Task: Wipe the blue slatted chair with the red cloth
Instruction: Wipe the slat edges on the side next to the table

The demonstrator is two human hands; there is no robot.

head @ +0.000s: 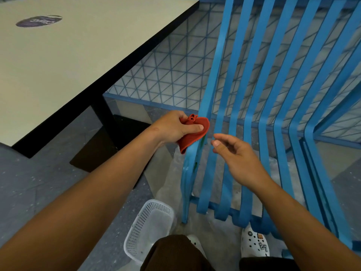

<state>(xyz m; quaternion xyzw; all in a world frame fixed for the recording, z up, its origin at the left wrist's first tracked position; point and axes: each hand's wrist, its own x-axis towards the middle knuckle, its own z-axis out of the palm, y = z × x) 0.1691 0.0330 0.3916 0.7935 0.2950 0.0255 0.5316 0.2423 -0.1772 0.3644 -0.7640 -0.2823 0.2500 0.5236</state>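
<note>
Head camera looks down at two bare forearms stretched out over a grey speckled floor. The left hand (175, 128) grips the red cloth (192, 134): its fingers are curled round the bunched fabric and the thumb lies flat across the front of it, so one folded end sticks up above the hand and a loose corner hangs down below. The cloth touches the outer left slat of the blue slatted chair (252, 106), close to where the backrest bends into the seat. The right hand (237, 153) is over the seat slats, just beside the cloth but apart from it; its fingers are relaxed and lightly bent, a little spread, and they hold nothing.

The chair stands at the right side, with its long parallel slats running from the top of the picture down to the front edge near the person's feet. Behind it is a blue wire mesh fence (166, 75). At the left stands a pale worktop (68, 55) with a black edge and a dark round sticker (39, 21) on it. A white plastic basket (150, 227) stands on the floor beside the chair's front left leg. Below are dark brown trousers (172, 253) and a white clog (255, 244) with small charms.
</note>
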